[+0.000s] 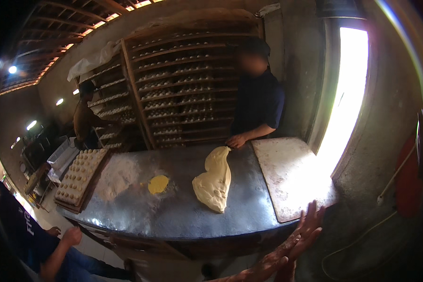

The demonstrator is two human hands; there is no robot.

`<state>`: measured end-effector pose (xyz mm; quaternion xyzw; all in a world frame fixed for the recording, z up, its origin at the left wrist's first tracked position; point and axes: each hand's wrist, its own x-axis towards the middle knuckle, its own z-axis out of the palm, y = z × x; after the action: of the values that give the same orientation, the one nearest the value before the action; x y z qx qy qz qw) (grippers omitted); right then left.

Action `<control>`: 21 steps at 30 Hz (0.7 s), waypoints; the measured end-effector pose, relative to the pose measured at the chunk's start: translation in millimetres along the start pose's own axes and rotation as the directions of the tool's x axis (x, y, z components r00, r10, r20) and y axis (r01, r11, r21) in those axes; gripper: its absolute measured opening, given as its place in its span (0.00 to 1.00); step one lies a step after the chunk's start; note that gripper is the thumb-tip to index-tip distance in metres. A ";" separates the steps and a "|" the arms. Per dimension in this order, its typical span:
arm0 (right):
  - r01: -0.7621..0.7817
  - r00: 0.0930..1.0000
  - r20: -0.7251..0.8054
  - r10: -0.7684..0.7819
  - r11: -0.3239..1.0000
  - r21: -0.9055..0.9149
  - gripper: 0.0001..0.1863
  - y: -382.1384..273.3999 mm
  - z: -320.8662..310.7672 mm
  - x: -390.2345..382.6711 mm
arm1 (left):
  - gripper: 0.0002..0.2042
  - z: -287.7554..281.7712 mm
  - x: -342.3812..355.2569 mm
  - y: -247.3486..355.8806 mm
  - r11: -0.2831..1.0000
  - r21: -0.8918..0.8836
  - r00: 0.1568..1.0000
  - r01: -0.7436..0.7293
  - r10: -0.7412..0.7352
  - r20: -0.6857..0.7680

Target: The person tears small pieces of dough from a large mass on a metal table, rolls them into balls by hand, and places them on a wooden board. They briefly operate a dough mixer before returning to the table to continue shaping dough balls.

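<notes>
At the lower right, my left hand (282,249) and my right hand (305,235) overlap and touch, with fingers stretched out and angled upward near the table's front edge. Neither visibly holds anything. Just beyond them is a pale, worn board (286,169) on the dark metal table (244,225). A large lobed mass of cream dough (211,183) lies to their upper left, its far tip by a co-worker's hand (236,140). Left of it are a yellow patch (158,184) and scattered flour (115,176).
A tray of dough balls (80,174) sits at the table's left. A person in dark clothes (258,98) stands opposite, another (84,113) by racks of dough pieces (183,89), a third (28,235) at lower left. A bright doorway (343,89) and hanging cord (399,169) are right.
</notes>
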<state>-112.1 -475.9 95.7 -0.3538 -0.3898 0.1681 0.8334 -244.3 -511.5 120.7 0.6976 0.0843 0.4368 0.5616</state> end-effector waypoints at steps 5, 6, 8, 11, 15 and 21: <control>-0.089 0.973 -0.229 0.029 0.962 -0.257 0.25 59.1 -36.1 19.4 | 0.25 -11.7 -29.2 -16.9 0.863 -0.452 0.971 0.224 -0.158 0.179; -0.375 0.896 -0.351 0.273 0.889 -0.264 0.21 71.1 -36.4 14.3 | 0.24 -20.0 -38.7 -20.5 0.786 -0.529 0.945 0.319 -0.222 0.241; -0.526 0.850 -0.159 0.503 0.791 -0.311 0.20 90.2 -25.1 -10.9 | 0.22 -41.2 -61.5 -26.1 0.870 -0.335 0.932 0.363 -0.344 0.116; -0.484 0.710 0.361 0.604 0.792 -0.373 0.18 105.5 2.2 -53.0 | 0.18 -82.2 -100.8 -29.2 0.876 -0.148 0.848 0.459 -0.482 -0.219; -0.175 0.644 0.476 0.599 0.721 -0.670 0.17 138.3 47.5 -71.4 | 0.12 -142.9 -146.7 -32.0 0.803 -0.474 0.566 0.362 -0.593 -0.573; 0.307 0.640 0.717 0.275 0.764 -0.567 0.07 216.6 165.5 -62.8 | 0.10 -217.7 -139.0 -72.2 0.598 -0.778 0.266 -0.191 -0.732 -0.628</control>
<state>-280.4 -284.8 -20.0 -0.5076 -0.7411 0.1490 0.4133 -454.6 -415.9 -15.4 -0.0143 0.3414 0.6226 0.7040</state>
